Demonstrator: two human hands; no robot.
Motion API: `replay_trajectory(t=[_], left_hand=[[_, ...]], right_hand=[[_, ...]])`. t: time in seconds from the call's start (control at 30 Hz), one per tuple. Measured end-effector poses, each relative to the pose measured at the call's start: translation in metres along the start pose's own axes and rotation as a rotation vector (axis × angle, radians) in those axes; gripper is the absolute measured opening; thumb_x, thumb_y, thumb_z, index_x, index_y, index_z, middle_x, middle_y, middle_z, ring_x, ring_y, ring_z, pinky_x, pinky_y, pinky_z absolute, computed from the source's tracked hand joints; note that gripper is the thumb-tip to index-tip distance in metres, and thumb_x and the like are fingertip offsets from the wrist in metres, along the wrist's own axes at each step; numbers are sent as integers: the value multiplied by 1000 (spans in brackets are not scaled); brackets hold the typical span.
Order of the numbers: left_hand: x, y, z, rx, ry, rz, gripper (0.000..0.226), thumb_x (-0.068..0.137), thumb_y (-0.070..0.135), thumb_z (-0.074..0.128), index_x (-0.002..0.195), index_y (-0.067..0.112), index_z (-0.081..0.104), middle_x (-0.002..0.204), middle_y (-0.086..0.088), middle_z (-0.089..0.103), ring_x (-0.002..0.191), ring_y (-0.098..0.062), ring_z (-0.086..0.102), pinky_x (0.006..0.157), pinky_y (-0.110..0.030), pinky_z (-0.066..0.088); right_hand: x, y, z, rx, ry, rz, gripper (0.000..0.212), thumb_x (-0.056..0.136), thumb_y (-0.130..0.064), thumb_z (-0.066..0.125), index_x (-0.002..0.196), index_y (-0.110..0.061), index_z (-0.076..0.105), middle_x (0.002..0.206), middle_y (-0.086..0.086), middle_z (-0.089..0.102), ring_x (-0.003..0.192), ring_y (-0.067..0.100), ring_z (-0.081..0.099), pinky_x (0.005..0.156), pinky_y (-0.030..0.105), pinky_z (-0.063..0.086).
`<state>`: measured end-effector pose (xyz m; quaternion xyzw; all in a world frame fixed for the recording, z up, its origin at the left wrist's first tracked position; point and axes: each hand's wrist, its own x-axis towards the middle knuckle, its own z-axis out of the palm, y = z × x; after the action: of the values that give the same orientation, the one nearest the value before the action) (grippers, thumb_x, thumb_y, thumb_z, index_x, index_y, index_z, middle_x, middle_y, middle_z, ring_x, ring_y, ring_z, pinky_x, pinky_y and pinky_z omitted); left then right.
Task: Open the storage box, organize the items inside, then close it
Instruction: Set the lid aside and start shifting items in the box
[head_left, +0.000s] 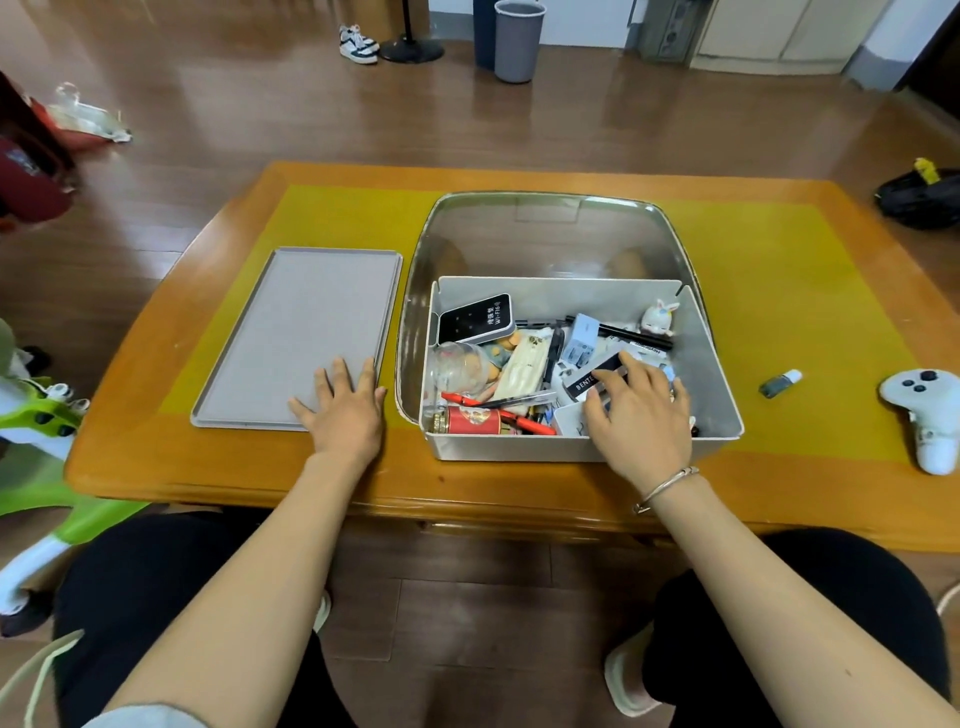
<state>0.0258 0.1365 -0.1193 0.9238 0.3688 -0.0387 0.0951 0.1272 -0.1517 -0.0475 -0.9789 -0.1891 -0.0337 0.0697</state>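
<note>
Half my right hand (641, 415) hides whatever lies under it in the open storage box (717, 364); its fingers curl loosely over a black-labelled packet (597, 375), grip unclear. Pens, a red tin (475, 421), a glass (457, 366) and a rabbit figure (660, 317) crowd inside. My left hand (345, 408) lies flat, fingers spread, on the lid (301, 322) beside it.

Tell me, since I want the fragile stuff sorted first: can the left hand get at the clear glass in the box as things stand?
Probably yes. The left hand rests flat on the lid beside the open box, and the glass lies on top at the box's near-left corner, uncovered.
</note>
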Motion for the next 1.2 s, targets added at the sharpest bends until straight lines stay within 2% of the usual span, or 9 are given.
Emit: replay_trajectory(t=[0.4,0.5,0.57,0.7,0.77,0.83,0.9,0.97,1.2], left_hand=[[-19,-1,0,-19,-10,11,49,103,42,21,151,33,15,161,-7,7,147,-31,0,111,-66,3],[-18,4,-13,-27,18,26,44,103,40,25,145,28,32,154,-12,23,143,-35,12,110,-64,11],[-19,11,-27,-96,144,81,42,103,38,26,137,23,45,147,-13,36,138,-35,24,109,-58,18],[-19,49,-58,-357,239,188,46,103,42,26,136,17,46,133,-14,54,122,-35,47,95,-47,38],[-17,72,-65,-439,160,195,50,103,40,27,145,13,31,127,-19,58,113,-38,54,86,-42,43],[-15,87,-67,-388,82,156,57,103,31,34,151,9,13,126,-22,58,110,-40,56,82,-43,45],[-15,96,-64,-283,39,130,66,100,23,43,152,10,5,125,-20,59,106,-37,59,78,-42,47],[-16,98,-60,-210,63,116,67,97,19,48,151,11,9,122,-19,60,101,-36,61,72,-41,48],[-33,79,-57,-156,179,94,45,95,18,51,135,11,30,110,-21,63,92,-39,61,62,-37,39]], right_hand=[[1,1,-1,45,27,-20,40,92,-36,40,124,-21,59,144,4,43,134,23,32,113,45,17],[3,7,-5,99,40,-63,41,91,-34,47,128,-19,55,147,5,37,137,25,26,115,43,9],[6,19,-10,107,92,-65,41,90,-29,51,129,-18,53,149,7,34,140,26,21,116,43,3],[18,54,-22,59,167,61,47,89,-17,53,135,-12,45,149,15,32,139,32,23,116,46,8],[25,69,-26,77,95,153,49,90,-13,51,136,-4,38,143,24,36,131,40,33,108,48,25],[29,79,-27,159,-5,243,42,92,-10,46,132,2,38,124,30,51,113,44,49,83,45,40],[31,84,-26,202,-75,295,28,91,-6,43,118,2,46,108,31,58,100,45,54,67,40,37],[31,85,-24,190,-95,290,17,88,-2,42,103,2,49,104,31,59,96,45,55,66,39,37],[5,77,-20,223,-16,183,7,88,-3,48,95,-3,51,89,25,63,80,40,58,57,31,30]])
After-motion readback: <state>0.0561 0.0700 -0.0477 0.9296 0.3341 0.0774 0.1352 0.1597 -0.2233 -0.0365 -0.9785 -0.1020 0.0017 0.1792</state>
